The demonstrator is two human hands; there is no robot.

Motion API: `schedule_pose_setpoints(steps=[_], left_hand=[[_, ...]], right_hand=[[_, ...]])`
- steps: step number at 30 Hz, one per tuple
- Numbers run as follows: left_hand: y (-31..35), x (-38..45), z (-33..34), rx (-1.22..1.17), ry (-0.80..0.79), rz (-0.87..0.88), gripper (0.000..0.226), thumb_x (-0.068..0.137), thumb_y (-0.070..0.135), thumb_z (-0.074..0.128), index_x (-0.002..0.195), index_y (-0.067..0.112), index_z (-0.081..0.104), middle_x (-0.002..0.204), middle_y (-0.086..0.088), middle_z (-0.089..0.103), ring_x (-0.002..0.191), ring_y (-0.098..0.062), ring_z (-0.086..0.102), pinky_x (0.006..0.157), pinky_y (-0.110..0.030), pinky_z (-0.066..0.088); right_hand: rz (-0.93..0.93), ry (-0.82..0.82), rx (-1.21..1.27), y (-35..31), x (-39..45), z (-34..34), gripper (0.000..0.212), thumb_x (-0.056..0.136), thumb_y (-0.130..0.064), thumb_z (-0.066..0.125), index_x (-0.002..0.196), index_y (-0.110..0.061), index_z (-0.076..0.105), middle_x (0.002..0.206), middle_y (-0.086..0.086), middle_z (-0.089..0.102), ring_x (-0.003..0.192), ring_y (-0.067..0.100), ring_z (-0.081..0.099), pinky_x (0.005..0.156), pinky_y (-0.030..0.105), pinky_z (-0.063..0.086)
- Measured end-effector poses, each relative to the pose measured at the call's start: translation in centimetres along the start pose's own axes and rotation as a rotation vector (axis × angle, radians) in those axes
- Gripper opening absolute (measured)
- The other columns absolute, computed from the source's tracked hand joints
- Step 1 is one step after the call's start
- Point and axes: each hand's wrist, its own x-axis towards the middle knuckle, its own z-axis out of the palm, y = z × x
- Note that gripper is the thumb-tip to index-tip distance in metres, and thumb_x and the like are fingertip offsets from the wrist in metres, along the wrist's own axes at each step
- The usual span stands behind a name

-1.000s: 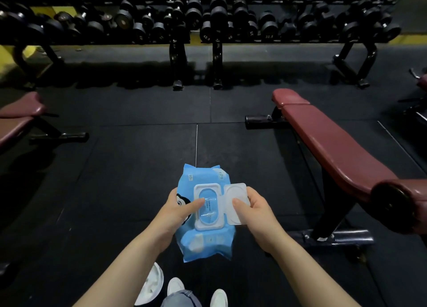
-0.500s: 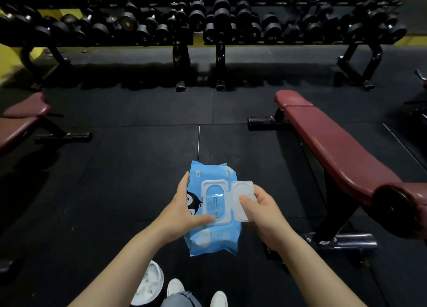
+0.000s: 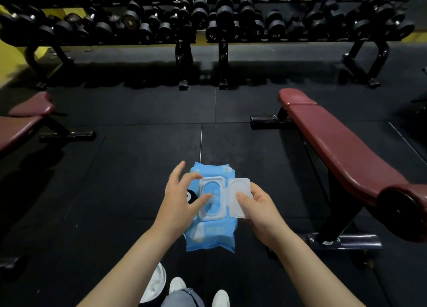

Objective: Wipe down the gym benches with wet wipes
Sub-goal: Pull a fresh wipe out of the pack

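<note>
I hold a blue wet wipe pack [image 3: 211, 235] in front of me, above the black floor. Its white flip lid [image 3: 239, 191] is swung open to the right, baring the oval opening. My right hand [image 3: 261, 209] grips the pack's right side, thumb pressed on the open lid. My left hand [image 3: 179, 202] hovers over the pack's left half with its thumb tip at the opening and its fingers spread and lifted. I cannot make out a wipe between its fingers. A maroon padded gym bench [image 3: 342, 145] runs along my right.
A second maroon bench [image 3: 20, 124] stands at the far left. A long dumbbell rack [image 3: 221, 22] lines the back wall. A white round object [image 3: 154, 283] and my white shoes [image 3: 176, 284] are at the bottom. Black rubber mats cover the floor.
My left hand let go of the pack's left side and came over its top; the thumb now reaches the opening and the fingers are lifted. The right hand keeps its grip on the pack and lid.
</note>
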Motion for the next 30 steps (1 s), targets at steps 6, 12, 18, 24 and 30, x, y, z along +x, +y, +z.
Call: schedule_pose_setpoints(steps=[6, 12, 18, 24, 30], left_hand=[[-0.4, 0.8, -0.1, 0.114, -0.031, 0.153, 0.018, 0.093, 0.024, 0.063, 0.080, 0.034, 0.056, 0.124, 0.021, 0.048, 0.126, 0.006, 0.035, 0.105, -0.020, 0.033], [-0.5, 1.0, -0.9, -0.063, -0.121, 0.129, 0.015, 0.095, 0.041, 0.048, 0.102, 0.037, 0.061, 0.121, 0.029, 0.053, 0.132, 0.000, 0.038, 0.106, -0.016, 0.030], [-1.3, 0.7, -1.0, -0.012, -0.229, 0.160, 0.017, 0.081, 0.032, 0.075, 0.089, 0.035, 0.061, 0.130, 0.036, 0.043, 0.139, 0.002, 0.028, 0.111, -0.022, 0.026], [-0.7, 1.5, -0.2, -0.257, -0.005, -0.170, 0.022, 0.089, 0.024, 0.069, 0.105, 0.031, 0.056, 0.128, 0.021, 0.050, 0.121, -0.005, 0.050, 0.097, -0.028, 0.045], [-1.2, 1.5, -0.5, -0.728, -0.269, -0.664, 0.076, 0.074, 0.049, 0.079, 0.136, 0.030, 0.041, 0.122, 0.000, 0.068, 0.111, -0.023, 0.066, 0.101, -0.049, 0.049]], right_hand=[[0.021, -0.067, -0.024, 0.0, 0.2, 0.0, 0.023, 0.100, -0.011, 0.049, 0.120, -0.015, 0.060, 0.109, 0.010, 0.071, 0.093, 0.026, 0.070, 0.071, 0.034, 0.054], [0.057, -0.079, 0.032, 0.0, 0.7, -0.3, 0.024, 0.101, -0.014, 0.050, 0.123, -0.015, 0.059, 0.113, 0.011, 0.070, 0.103, 0.034, 0.067, 0.085, 0.047, 0.055], [0.050, -0.086, 0.040, 0.0, 0.8, -0.6, 0.024, 0.100, -0.011, 0.050, 0.122, -0.012, 0.060, 0.112, 0.014, 0.070, 0.097, 0.031, 0.067, 0.077, 0.041, 0.054], [0.053, -0.176, 0.005, -0.5, 0.5, -0.5, 0.025, 0.101, -0.015, 0.050, 0.124, -0.014, 0.059, 0.114, 0.012, 0.069, 0.099, 0.029, 0.068, 0.073, 0.036, 0.053], [0.063, -0.204, -0.021, -1.0, 0.1, -0.2, 0.024, 0.101, -0.016, 0.050, 0.123, -0.015, 0.059, 0.114, 0.009, 0.070, 0.102, 0.029, 0.068, 0.076, 0.037, 0.054]])
